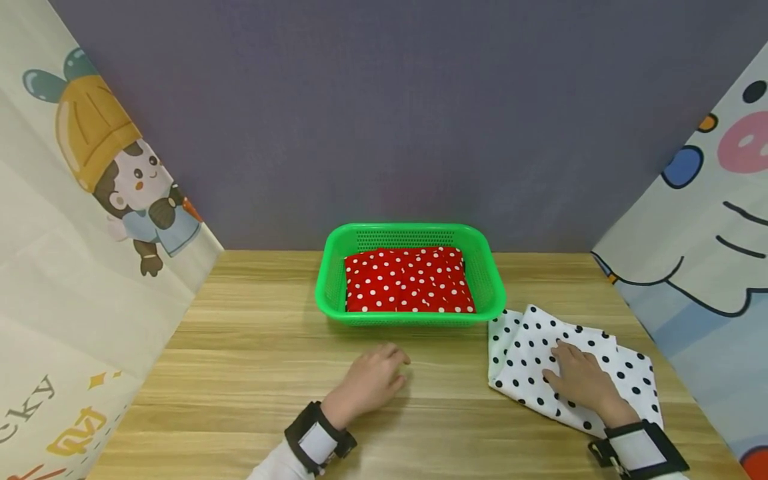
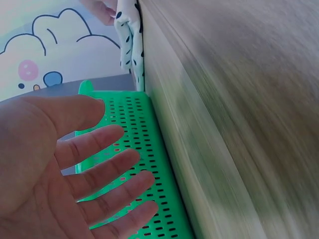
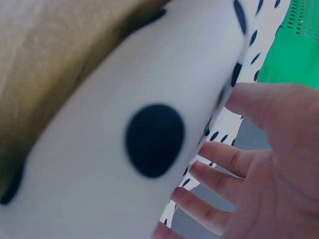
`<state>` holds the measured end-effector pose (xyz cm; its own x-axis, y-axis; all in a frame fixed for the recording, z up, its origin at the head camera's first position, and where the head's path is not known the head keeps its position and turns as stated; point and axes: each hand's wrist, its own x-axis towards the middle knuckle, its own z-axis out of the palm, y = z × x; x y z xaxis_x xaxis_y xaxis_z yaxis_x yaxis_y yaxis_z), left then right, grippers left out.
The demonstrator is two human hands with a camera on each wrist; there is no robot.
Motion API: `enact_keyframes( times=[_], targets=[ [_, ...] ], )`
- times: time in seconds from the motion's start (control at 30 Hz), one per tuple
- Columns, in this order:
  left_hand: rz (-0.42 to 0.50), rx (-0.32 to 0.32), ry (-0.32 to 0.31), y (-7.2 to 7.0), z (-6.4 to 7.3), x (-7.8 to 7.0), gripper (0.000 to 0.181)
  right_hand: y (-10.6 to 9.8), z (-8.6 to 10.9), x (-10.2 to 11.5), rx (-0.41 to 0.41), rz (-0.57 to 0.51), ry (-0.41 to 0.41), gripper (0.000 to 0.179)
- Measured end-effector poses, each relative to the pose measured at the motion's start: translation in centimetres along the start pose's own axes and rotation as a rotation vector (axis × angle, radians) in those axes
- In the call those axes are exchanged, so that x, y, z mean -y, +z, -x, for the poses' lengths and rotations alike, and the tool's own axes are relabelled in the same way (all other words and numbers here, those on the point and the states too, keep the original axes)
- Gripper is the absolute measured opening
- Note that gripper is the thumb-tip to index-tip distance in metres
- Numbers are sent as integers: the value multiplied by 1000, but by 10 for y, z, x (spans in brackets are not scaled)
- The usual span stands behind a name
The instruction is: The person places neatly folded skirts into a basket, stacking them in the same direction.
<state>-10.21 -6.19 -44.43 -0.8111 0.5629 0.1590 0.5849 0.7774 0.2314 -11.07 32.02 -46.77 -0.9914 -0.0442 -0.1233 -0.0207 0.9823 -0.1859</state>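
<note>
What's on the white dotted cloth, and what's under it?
On the white cloth: the right hand. Wood table shows around its edges; whatever lies beneath is covered, so can't be seen.

Grey letters "cky" (image 1: pixel 27 405), cut off, on the white left wall (image 1: pixel 66 320), yellow lettering (image 1: pixel 77 433) unclear

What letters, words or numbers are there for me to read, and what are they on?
"cky": on the pale cartoon sheet at the left; it runs into the picture's edge.
Orange squiggle below it: maybe lettering, but I can't make it out.
Red strokes at the bottom: cut off, unreadable.
No writing shows on the green basket, red cloth or white cloth.
</note>
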Motion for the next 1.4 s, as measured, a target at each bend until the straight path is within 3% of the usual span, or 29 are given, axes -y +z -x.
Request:
enact_keyframes(
  times=[0.67,1.23,1.4],
  targets=[
    [-17,12,122,5,-9,-24,24,-2,21,31,63,-46,-31,37],
    [-36,58,213,16,-16,-47,33,4,31,63,56,-100,-213,45],
    [-33,109,220,20,-17,-54,40,6,33,75,70,-111,-257,49]
  ],
)
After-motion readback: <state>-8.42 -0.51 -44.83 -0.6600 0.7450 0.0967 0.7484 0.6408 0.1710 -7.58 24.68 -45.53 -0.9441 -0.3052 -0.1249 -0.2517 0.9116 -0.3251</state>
